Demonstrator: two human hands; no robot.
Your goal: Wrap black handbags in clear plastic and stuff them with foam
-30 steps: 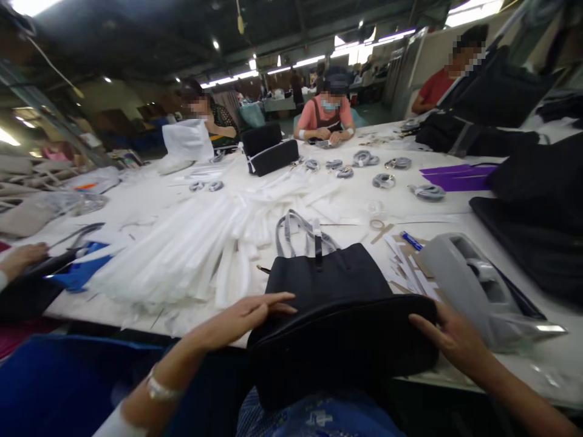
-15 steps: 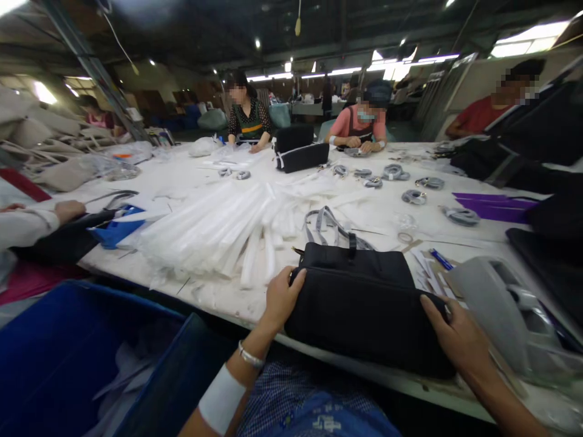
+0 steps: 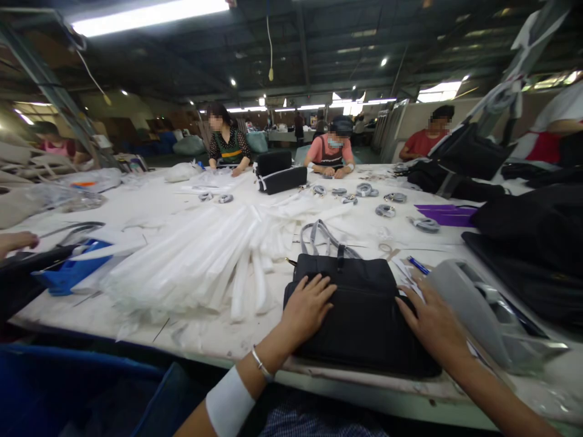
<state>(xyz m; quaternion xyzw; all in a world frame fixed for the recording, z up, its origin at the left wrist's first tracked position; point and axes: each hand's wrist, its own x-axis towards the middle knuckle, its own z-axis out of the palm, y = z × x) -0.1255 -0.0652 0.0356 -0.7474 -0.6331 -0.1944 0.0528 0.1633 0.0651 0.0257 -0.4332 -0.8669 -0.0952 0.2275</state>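
Note:
A black bag (image 3: pixel 355 321) lies flat on the white table at its front edge, its grey-wrapped handles (image 3: pixel 319 233) pointing away from me. My left hand (image 3: pixel 310 306) rests on the bag's upper left part, palm down with fingers stretched. At the bag's right side is my right hand (image 3: pixel 430 315), its fingers spread and its thumb on the bag's edge. Beside the right hand sits a grey moulded piece (image 3: pixel 469 303) with clear plastic. A blue marker (image 3: pixel 418 265) lies just beyond that hand.
White foam strips (image 3: pixel 191 261) are heaped left of the bag. Several grey strap coils (image 3: pixel 385 210), purple sheets (image 3: pixel 446 214) and another black bag (image 3: pixel 280 173) lie farther back. A blue bin (image 3: pixel 82 364) stands lower left. People sit across the table; another person's hand (image 3: pixel 18 241) is at left.
The bag now lies flatter on the table. My left hand has moved from its left corner onto its top face, and my right hand has loosened and spread. The view has tilted up and right.

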